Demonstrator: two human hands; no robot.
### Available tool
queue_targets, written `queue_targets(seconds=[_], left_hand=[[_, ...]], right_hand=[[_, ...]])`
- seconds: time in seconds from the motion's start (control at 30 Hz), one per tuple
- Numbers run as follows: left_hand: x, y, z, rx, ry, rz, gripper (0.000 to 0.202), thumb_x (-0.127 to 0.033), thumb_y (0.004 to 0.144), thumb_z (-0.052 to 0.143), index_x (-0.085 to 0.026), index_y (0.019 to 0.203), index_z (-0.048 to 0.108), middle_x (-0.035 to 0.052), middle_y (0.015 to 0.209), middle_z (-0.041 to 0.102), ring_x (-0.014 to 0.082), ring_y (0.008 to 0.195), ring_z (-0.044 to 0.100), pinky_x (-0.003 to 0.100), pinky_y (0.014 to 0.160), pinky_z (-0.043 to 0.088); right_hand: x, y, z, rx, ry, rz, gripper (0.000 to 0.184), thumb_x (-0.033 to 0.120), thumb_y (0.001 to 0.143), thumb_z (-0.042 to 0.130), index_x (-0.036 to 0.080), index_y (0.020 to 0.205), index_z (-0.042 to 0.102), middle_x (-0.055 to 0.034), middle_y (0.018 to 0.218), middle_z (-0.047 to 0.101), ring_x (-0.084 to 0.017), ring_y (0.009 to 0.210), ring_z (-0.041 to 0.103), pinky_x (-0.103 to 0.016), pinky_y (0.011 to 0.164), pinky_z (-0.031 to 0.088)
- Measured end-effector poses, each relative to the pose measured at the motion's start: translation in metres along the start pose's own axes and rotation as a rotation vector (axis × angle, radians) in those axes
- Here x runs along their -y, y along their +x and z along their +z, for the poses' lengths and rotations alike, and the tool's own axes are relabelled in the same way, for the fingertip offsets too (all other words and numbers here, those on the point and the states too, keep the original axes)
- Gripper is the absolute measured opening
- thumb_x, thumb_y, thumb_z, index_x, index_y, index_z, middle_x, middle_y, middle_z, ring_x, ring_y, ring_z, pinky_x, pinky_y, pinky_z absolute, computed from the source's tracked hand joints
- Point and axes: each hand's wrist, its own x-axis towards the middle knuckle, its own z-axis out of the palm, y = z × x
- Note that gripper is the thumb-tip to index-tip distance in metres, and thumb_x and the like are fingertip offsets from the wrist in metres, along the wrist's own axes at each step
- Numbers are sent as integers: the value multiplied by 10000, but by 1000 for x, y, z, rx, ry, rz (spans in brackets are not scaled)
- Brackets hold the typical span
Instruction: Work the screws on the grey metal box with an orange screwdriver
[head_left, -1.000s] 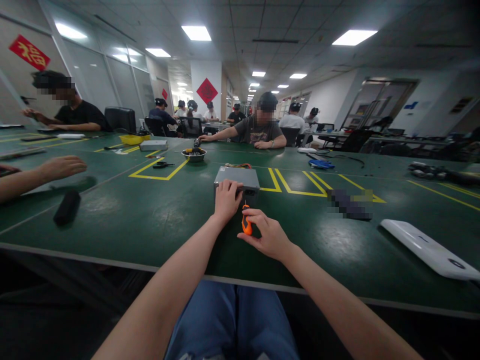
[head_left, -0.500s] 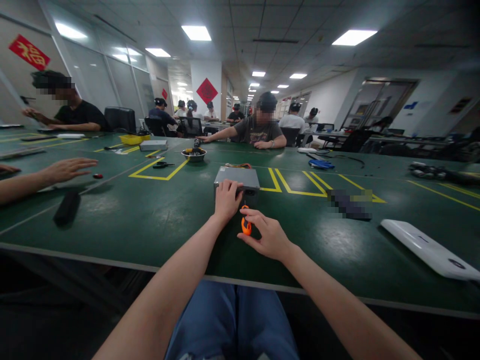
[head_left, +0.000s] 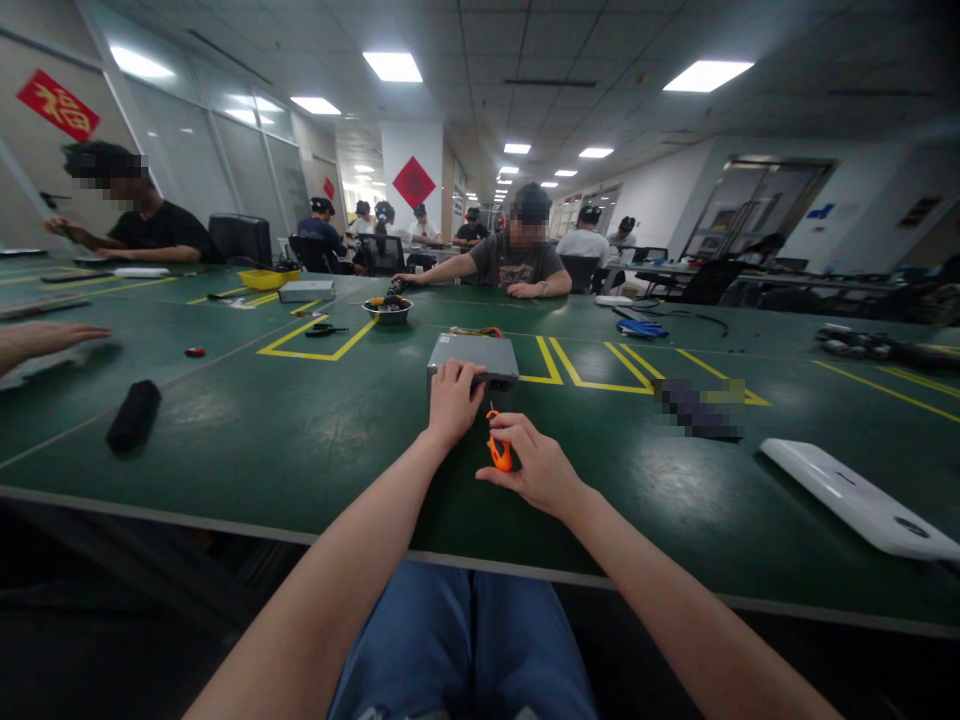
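My left hand [head_left: 452, 403] rests on the near edge of a flat grey metal box [head_left: 472, 357], with its fingers over the top near a dark opening in the box's front face. My right hand [head_left: 532, 462] sits just to the right and closer to me. Its fingers are closed on the orange handle of a small screwdriver [head_left: 499, 452], and the thin shaft points up towards the box. Part of the handle is hidden by my fingers. Coloured wires [head_left: 472, 331] show behind the box.
The green bench mat [head_left: 225, 450] carries yellow tape outlines. A steel bowl of parts [head_left: 388, 311], scissors [head_left: 325, 330], a second grey box [head_left: 307, 291], a black cylinder [head_left: 133, 416] and a white panel [head_left: 861, 511] lie around me. A co-worker's hand [head_left: 45, 340] reaches in at the left edge.
The screwdriver has turned in my right hand, its handle now leaning right. The co-worker's hand at the left has drawn back leftward, leaving a small red item uncovered. My left hand has not moved.
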Motion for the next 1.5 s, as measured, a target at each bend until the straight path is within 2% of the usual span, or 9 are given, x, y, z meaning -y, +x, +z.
queue_targets(seconds=[0.2,0.4,0.57,0.77,0.9,1.07,1.2,1.37,1.5], left_hand=[[0,1,1,4,-3,-7,242,-235,803,530,-228,1044,547,61,1020,501,222,966,454,356,843,385],[0,1,0,-10,4,-9,241,-244,801,538,-232,1041,549,55,1006,505,223,965,454,347,825,390],[0,1,-1,-6,9,-2,246,-242,804,533,-232,1049,543,52,1010,503,216,967,455,342,822,389],[0,1,-2,-2,13,-15,244,-225,804,524,-238,1046,543,48,1009,497,209,951,457,347,826,388],[-1,2,-3,0,11,-20,239,-227,803,525,-234,1042,542,50,1003,499,213,950,457,351,822,390],[-1,1,-2,-1,7,-21,245,-227,800,529,-234,1045,543,51,1010,499,215,953,457,353,823,390],[-1,1,-2,-7,5,-20,246,-219,797,532,-232,1042,549,54,1006,498,217,954,457,357,835,386],[-1,0,-3,-10,0,-20,240,-221,800,529,-227,1040,549,56,1001,495,216,948,459,353,828,393],[-2,0,-4,-15,-2,-18,244,-212,797,531,-224,1040,545,57,1005,494,216,953,461,353,831,393]], right_hand=[[8,1,-8,196,29,13,392,367,876,455,168,1207,393,-152,1191,434,-218,980,563,-366,799,509],[2,1,-6,207,-73,-86,336,405,888,448,180,1136,470,-153,1217,456,-204,906,599,-353,776,508],[-3,6,-10,194,62,-25,386,451,832,535,170,1077,434,-141,1177,527,-232,1007,576,-368,817,511],[-8,-3,-20,327,9,-121,406,295,893,427,162,1271,363,-159,1267,449,-228,1115,514,-359,851,498],[-13,-11,-9,279,-85,-184,353,370,874,485,176,1167,461,-166,1235,492,-248,1031,574,-376,789,524],[-13,-10,1,146,25,-97,324,429,858,503,168,1034,429,-183,1178,541,-220,927,633,-363,732,545],[-13,-12,-6,100,17,-123,318,391,858,512,167,1053,399,-195,1174,542,-229,962,624,-363,743,542],[-16,-20,-19,-53,-43,-127,261,312,831,531,184,1020,405,-154,1059,602,-195,814,660,-323,661,542],[-18,-21,-23,-76,-51,-118,221,286,829,518,182,994,415,-147,1021,615,-192,799,659,-315,654,538]])
